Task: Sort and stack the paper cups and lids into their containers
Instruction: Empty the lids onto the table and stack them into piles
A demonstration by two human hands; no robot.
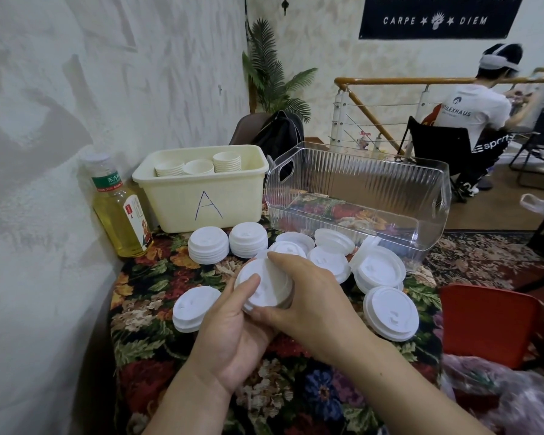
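Fingers [258, 282] of both hands around round, ridged white plastic lids [264, 285]

My work table [157, 337], draped in a dark floral cloth, stands against a pale textured wall. At its back edge sit a cream bin marked "A" [201, 189] holding stacked paper cups [198, 166], and just beside it a clear ribbed plastic bin [358, 180]. A bottle of yellow drink [120, 211] stands in the left corner. White lids lie in front of the bins, some stacked [208, 244], others loose and overlapping [379, 268].
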